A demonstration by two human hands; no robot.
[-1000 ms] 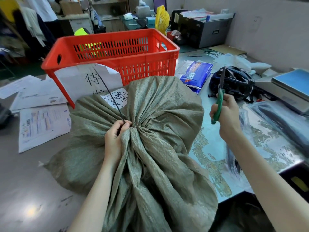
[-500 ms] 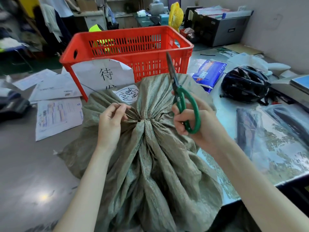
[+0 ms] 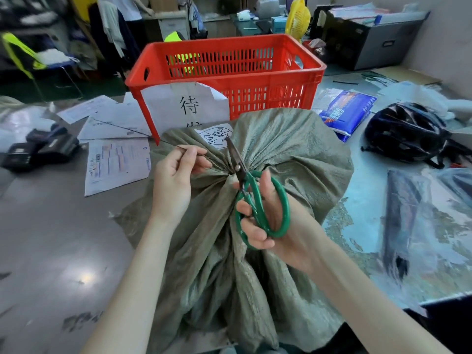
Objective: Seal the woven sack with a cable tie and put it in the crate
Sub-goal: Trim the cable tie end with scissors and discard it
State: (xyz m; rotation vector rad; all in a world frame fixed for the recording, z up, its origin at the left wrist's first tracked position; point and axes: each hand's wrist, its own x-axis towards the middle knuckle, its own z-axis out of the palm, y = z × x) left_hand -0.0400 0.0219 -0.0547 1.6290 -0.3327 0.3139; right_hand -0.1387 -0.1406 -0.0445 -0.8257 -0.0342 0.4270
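Fingers (image 3: 190, 155) of left hand (image 3: 173, 182) pinch thin black cable tie tail (image 3: 132, 129); right hand (image 3: 268, 215) grips green-handled scissors (image 3: 251, 198). Soft olive woven sack (image 3: 293, 154) looks bulky; grab cinched neck.

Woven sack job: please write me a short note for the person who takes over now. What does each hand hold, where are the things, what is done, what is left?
Left hand: pinches the long free tail of the thin black cable tie, pulled out to the left.
Right hand: holds the green-handled metal scissors, blades at the gathered neck.
Grey-green woven sack: lies on the table, neck bunched and tied, in front of the red slatted plastic crate, which stands behind it.
Done: neck gathered, tie on.
Left: probably trim the tail, then lift the sack into the crate.
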